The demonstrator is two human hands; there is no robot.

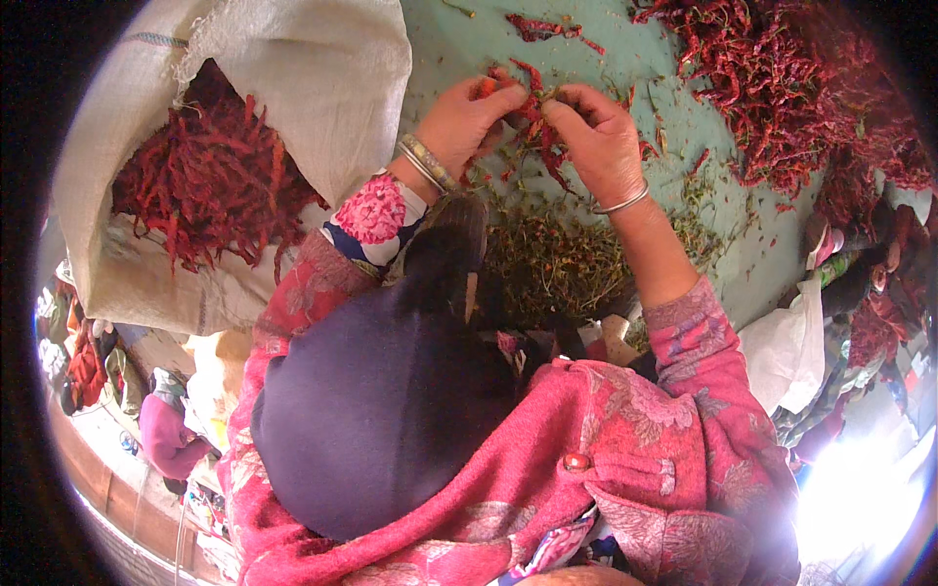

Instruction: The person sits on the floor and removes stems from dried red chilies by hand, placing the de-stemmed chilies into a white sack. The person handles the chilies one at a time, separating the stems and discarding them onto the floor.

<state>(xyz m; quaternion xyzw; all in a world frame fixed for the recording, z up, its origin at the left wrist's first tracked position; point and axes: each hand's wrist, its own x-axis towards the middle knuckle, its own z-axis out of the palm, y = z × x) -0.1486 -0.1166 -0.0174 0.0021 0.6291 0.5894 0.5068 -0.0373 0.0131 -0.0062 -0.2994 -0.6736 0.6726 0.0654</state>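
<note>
Both hands meet over a green floor surface. My left hand holds several dried red chili peppers, one of them under the thumb. Thumb and fingers of my right hand pinch the stem end of a dried red chili between the two hands. Beneath them lies a heap of dry greenish-brown stems. An open white woven sack at the left holds a pile of dried red chilies. A larger mound of dried chilies spreads at the upper right.
A few loose chilies and bits of stem lie beyond my hands. White cloth or sacking lies at the right. Other people sit at the far left and the far right, near the chilies, partly blurred by the picture's edge.
</note>
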